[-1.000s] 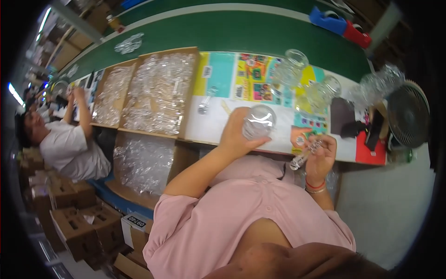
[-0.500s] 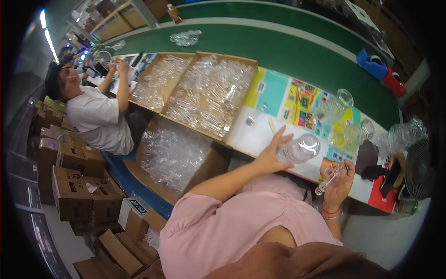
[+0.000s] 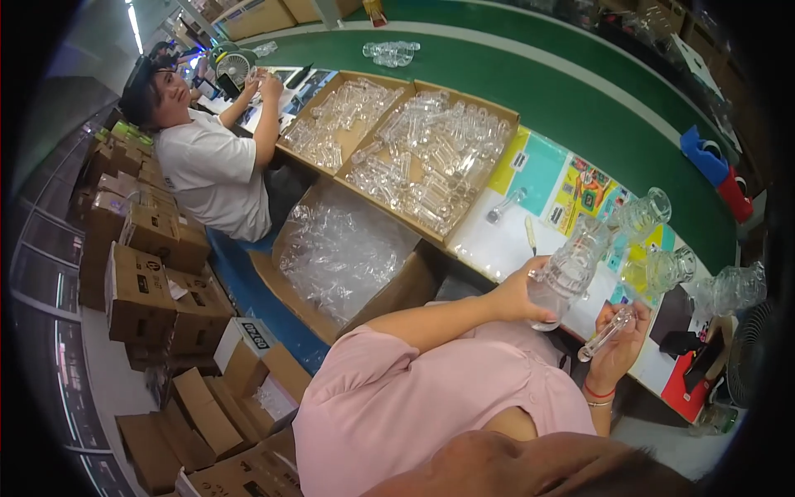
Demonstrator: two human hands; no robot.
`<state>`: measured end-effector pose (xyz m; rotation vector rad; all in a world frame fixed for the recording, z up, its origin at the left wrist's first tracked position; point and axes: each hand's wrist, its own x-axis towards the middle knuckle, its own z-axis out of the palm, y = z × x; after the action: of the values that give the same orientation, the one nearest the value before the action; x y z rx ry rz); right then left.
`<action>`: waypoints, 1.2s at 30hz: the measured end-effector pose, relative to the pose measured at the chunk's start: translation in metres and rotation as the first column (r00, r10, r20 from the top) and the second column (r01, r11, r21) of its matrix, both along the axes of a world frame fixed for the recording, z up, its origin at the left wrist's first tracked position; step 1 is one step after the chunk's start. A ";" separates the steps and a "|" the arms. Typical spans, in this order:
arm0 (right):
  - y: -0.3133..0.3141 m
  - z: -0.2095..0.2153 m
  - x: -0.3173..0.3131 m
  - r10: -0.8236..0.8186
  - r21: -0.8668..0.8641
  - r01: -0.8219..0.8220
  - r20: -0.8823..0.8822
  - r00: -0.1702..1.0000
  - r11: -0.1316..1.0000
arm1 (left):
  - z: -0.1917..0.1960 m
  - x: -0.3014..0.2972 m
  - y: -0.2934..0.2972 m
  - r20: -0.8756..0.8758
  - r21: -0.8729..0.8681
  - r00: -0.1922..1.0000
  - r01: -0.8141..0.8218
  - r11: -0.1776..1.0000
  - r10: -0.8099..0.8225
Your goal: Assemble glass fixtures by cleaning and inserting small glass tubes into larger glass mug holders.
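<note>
Closest to the camera is the person's pink shirt (image 3: 431, 398), filling the bottom of the view. Just past it, the left hand (image 3: 522, 294) is wrapped around the side of a big clear glass piece (image 3: 571, 269), holding it up over the near edge of the white table (image 3: 497, 248). The right hand (image 3: 621, 335), with a red band at the wrist, is closed around a thin clear glass tube (image 3: 609, 333) that tilts down to the left, just beside the big glass piece. On the table near the hands lie bright picture sheets (image 3: 580, 186) in yellow, blue and green, and a small glass part (image 3: 505, 205) rests on the white top. More clear glass pieces (image 3: 654, 211) stand behind the hands, and others (image 3: 729, 290) sit at the right end near a dark fan (image 3: 754, 348). To the left, below the table, an open cardboard box (image 3: 348, 248) is full of clear plastic wrap. On the table beyond it, two flat cardboard trays (image 3: 431, 157) hold many small glass tubes. Brown boxes (image 3: 157, 265) are piled on the floor at the left. A co-worker in a white shirt (image 3: 207, 166) sits farther along the table, both hands raised near a small fan. Behind the table runs a long green belt (image 3: 580, 91), with a blue bin (image 3: 704, 153) and a red bin (image 3: 737, 195) on it.
</note>
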<state>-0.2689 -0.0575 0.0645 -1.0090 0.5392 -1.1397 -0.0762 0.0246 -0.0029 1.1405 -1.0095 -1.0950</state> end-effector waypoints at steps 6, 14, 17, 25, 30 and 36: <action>0.009 0.000 -0.003 0.038 -0.030 -0.040 -0.071 0.997 0.999 | 0.019 -0.005 0.013 -0.339 -0.132 0.939 0.007 0.991 -0.052; 0.018 0.003 -0.008 0.108 -0.016 -0.110 -0.057 0.992 0.994 | 0.034 0.005 0.020 -0.483 -0.158 0.875 -0.049 0.986 -0.034; 0.020 0.004 -0.011 0.138 -0.043 -0.141 -0.058 0.989 0.989 | 0.044 0.008 0.025 -0.510 -0.193 0.859 -0.066 0.979 -0.042; 0.026 0.014 -0.013 0.146 -0.048 -0.149 -0.066 0.987 0.988 | 0.069 0.029 0.039 -0.521 -0.202 0.853 -0.162 0.966 0.034; 0.029 0.016 -0.016 0.220 0.012 -0.220 -0.022 0.975 0.975 | 0.075 0.021 0.048 -0.524 -0.223 0.850 -0.206 0.953 0.061; 0.035 0.012 -0.013 0.209 -0.037 -0.212 -0.068 0.976 0.977 | 0.084 0.012 0.058 -0.566 -0.223 0.824 -0.120 0.967 -0.028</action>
<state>-0.2818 -0.0226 0.0763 -1.1161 0.4474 -0.9371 -0.0645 0.0830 0.0816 0.5683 -0.6160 -1.1356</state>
